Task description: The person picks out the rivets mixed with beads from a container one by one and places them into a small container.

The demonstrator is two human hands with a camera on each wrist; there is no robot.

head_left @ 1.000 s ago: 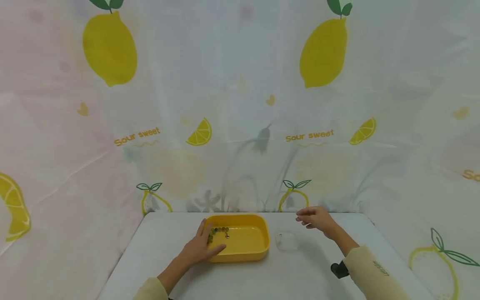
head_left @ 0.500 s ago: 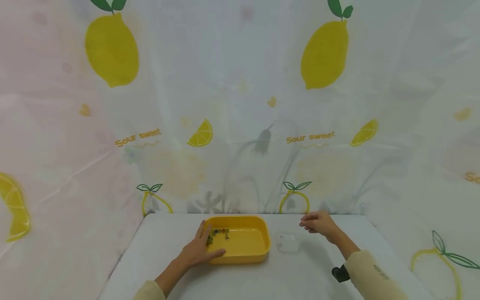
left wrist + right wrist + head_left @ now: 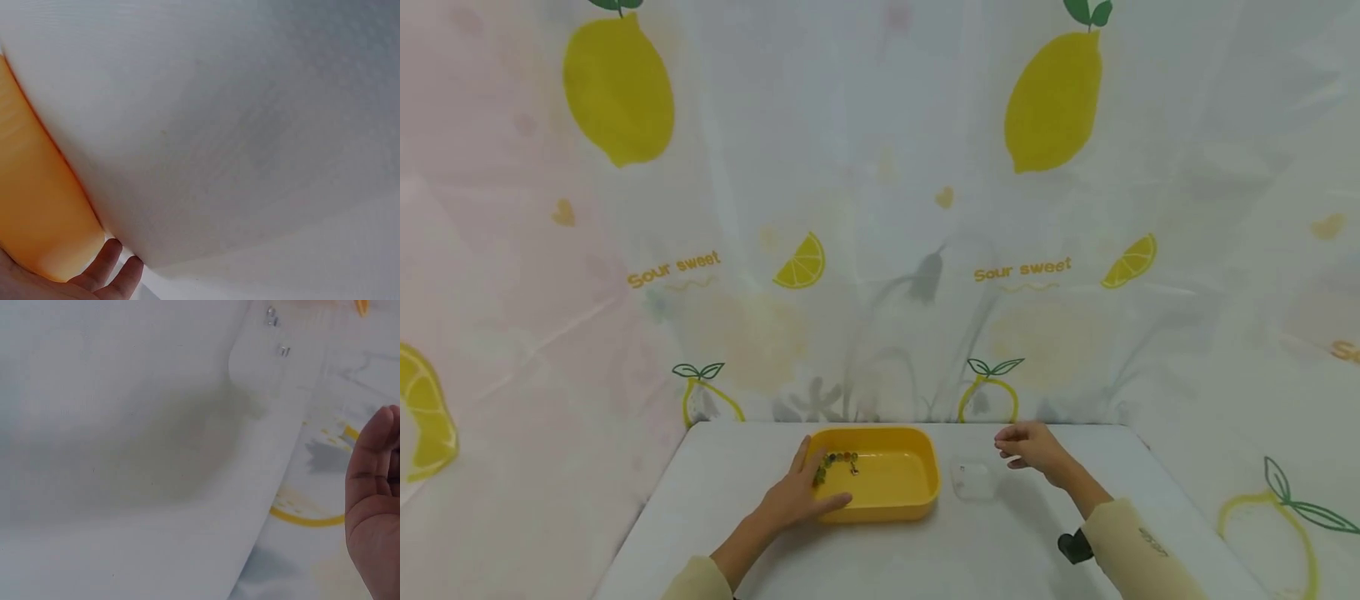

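Note:
My left hand (image 3: 795,497) rests against the left end of a yellow tray (image 3: 887,514), with fingers and thumb spread about its near-left corner. In the left wrist view, two fingertips (image 3: 128,275) lie by the tray's outer wall. Inside the tray, a row of green, dark and orange beads (image 3: 840,457) ends in a small shiny piece (image 3: 854,470). My right hand (image 3: 1033,448) is raised at the right, thumb and forefinger brought close together. Anything tiny between them cannot be made out; the right wrist view cuts off the fingertips.
A small clear plastic box (image 3: 974,482) stands on the white table (image 3: 917,567) between the tray and my right hand. Some tiny shiny bits (image 3: 283,351) show in it. Behind the table hangs a lemon-print curtain (image 3: 880,333).
My right hand shifts slightly to the right, then a little back, with its fingers still close together. The left hand, tray, beads and clear box keep their places; the head view tilts slightly.

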